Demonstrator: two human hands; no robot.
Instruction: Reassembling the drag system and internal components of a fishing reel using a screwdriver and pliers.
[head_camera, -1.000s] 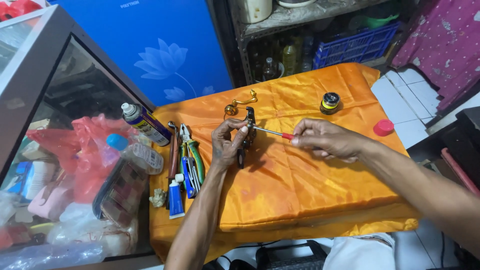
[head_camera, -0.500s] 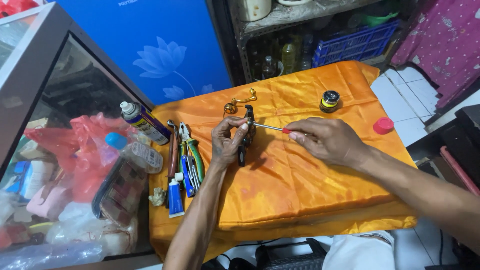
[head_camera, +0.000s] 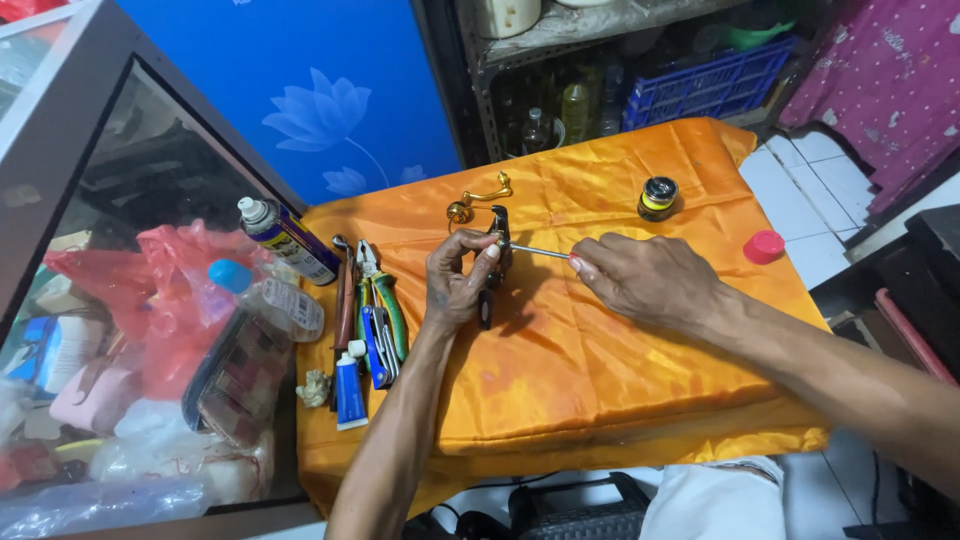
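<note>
My left hand (head_camera: 455, 280) grips a small black metal part (head_camera: 495, 262), standing it upright on the orange cloth (head_camera: 600, 370). My right hand (head_camera: 645, 278) holds a thin screwdriver (head_camera: 538, 253); its handle is buried in my fingers and its metal shaft points left, with the tip touching the top of the black part. A gold crank handle (head_camera: 478, 197) lies just behind the part on the cloth.
Pliers and other hand tools (head_camera: 372, 310) and a blue tube (head_camera: 349, 387) lie at the cloth's left edge beside a spray can (head_camera: 288, 240). A small black and yellow jar (head_camera: 658, 197) and a red cap (head_camera: 765, 246) sit to the right. A glass case (head_camera: 120, 330) stands on the left.
My right hand has slid left along the screwdriver, so the red handle is now covered. The black part stays upright in my left hand.
</note>
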